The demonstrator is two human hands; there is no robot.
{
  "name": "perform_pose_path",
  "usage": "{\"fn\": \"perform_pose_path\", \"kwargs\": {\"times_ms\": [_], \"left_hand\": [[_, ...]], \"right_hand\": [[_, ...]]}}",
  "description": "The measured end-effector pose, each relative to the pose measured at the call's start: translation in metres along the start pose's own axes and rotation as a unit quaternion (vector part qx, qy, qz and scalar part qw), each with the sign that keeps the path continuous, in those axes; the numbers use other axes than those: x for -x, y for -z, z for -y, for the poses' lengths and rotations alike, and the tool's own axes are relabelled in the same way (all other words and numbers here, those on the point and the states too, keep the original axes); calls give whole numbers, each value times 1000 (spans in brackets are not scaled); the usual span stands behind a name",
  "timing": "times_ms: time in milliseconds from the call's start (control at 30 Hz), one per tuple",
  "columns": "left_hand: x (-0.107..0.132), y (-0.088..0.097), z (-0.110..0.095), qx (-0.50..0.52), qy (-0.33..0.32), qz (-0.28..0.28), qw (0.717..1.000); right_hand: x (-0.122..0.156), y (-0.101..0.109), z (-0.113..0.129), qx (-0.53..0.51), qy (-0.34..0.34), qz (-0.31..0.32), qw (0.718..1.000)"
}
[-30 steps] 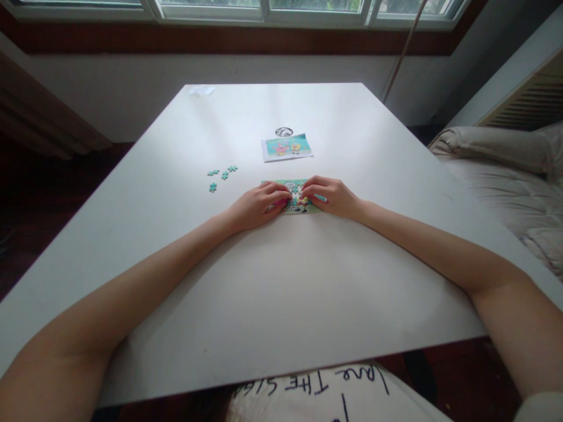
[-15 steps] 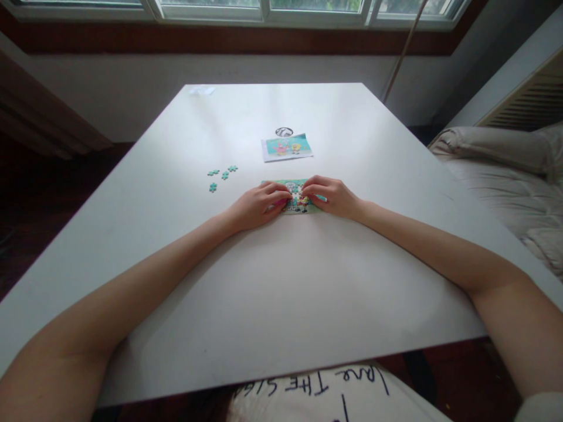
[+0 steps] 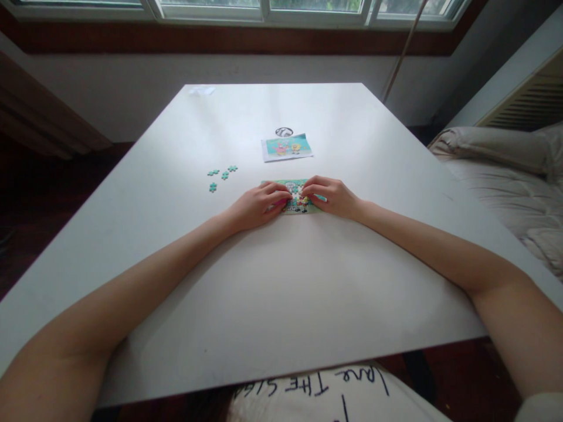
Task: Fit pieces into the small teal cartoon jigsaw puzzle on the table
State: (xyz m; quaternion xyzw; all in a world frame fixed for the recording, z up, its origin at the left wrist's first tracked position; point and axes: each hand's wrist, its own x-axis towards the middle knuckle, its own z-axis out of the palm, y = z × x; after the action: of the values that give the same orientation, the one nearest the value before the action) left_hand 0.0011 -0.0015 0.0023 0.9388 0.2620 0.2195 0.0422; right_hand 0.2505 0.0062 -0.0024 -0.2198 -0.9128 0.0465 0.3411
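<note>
Your shirt point(image 3: 334, 392), showing at the surface's near edge, bears handwritten black lettering; only "THE" reads clearly, neighbouring words cut off.

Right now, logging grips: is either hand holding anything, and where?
Neither lifts anything; left hand and right hand press fingertips on the puzzle.

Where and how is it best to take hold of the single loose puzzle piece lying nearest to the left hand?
The loose puzzle piece lies flat on the table, apart from the other three. It is probably best pinched from above, by its opposite edges, with thumb and forefinger. The left hand is nearest.
</note>
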Motion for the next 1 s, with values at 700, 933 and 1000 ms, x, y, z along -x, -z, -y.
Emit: {"fn": "perform_pose_path", "kwargs": {"times_ms": [700,933,1000], "left_hand": [[0,0,0,3,0,-5,1000],[0,-1,1,-4,-2,-1,1000],[0,-1,0,-1,0,-2,1000]], "right_hand": [[0,1,0,-3,-1,9,1000],[0,0,-2,-6,-3,16,1000],[0,-1,-2,-4,0,16,1000]]}}
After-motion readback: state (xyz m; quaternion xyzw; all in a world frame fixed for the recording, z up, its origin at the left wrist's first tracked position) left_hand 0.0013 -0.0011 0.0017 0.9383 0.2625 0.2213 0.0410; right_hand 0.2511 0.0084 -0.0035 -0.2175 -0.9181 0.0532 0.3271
